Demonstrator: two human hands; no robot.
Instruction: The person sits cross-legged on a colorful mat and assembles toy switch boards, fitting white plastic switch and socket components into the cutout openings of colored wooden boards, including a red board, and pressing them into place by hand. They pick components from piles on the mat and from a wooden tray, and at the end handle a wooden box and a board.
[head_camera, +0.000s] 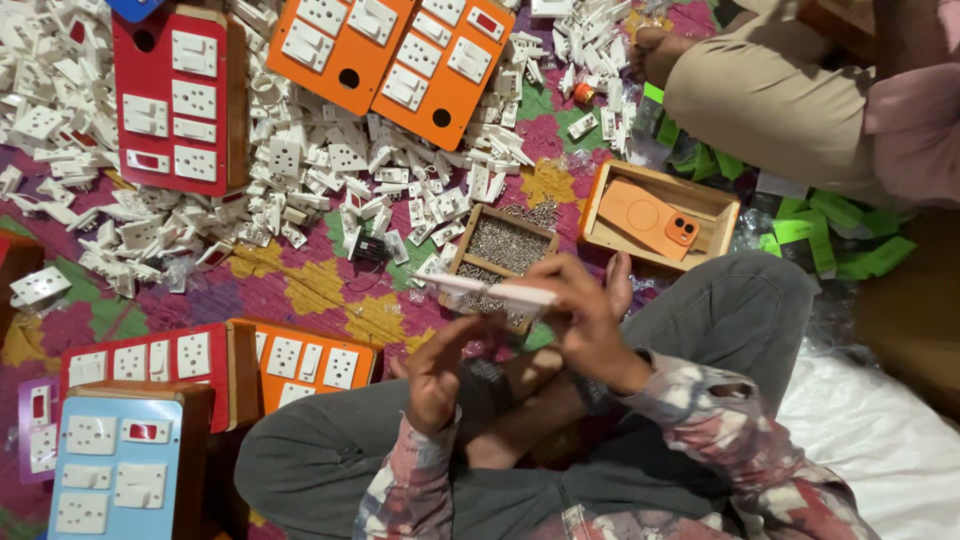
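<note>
We sit cross-legged with both hands before us: our left hand (437, 375) low, our right hand (585, 315) just above and right of it, a thin white plastic strip (495, 291) held across between them. Just beyond the strip lies the small wooden tray of metal screws (503, 247); right of it, a wooden box (715, 207) with an orange phone (648, 219) in it. Behind both spreads the heap of white plastic switch parts (330, 175). Orange switch boards (390, 60) lie on the heap's far side, a red board (170, 100) to their left.

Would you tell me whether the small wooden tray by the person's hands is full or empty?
Partly full: the small wooden tray holds a layer of small metal screws across its floor, below the rim.
</note>
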